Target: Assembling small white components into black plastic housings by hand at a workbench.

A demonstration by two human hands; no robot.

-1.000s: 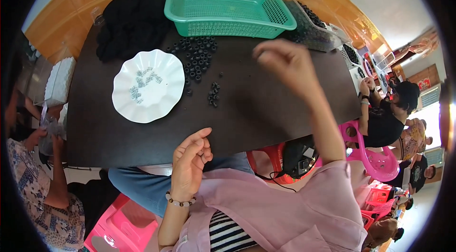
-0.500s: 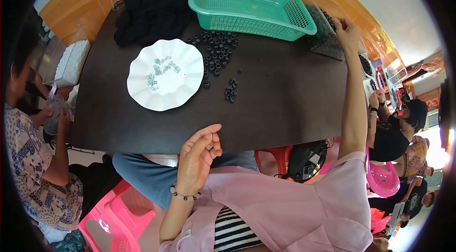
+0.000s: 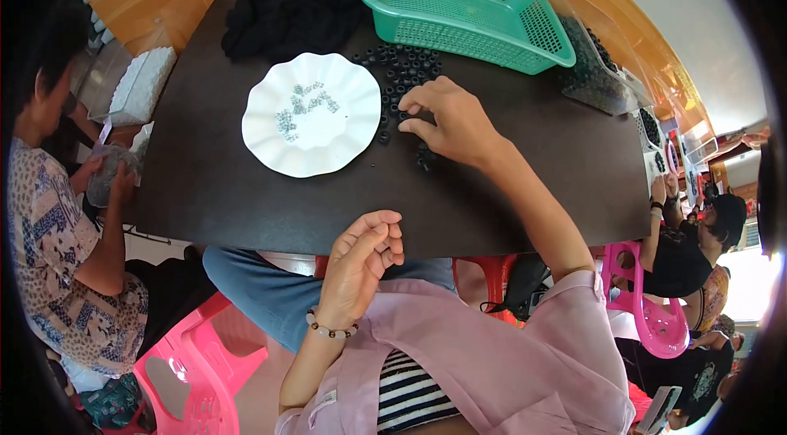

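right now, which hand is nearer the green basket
Right. The right hand is by the black beads, on the near side of the green basket; the left hand is farther off, by the near table edge.

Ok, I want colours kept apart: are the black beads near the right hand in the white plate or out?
Out: those black beads lie on the dark table, right of the plate, outside its wavy rim.

Smooth glossy plate (image 3: 354,84), dull black beads (image 3: 407,66), plastic basket (image 3: 467,36), matt cloth (image 3: 287,4), smooth tabletop (image 3: 238,205)
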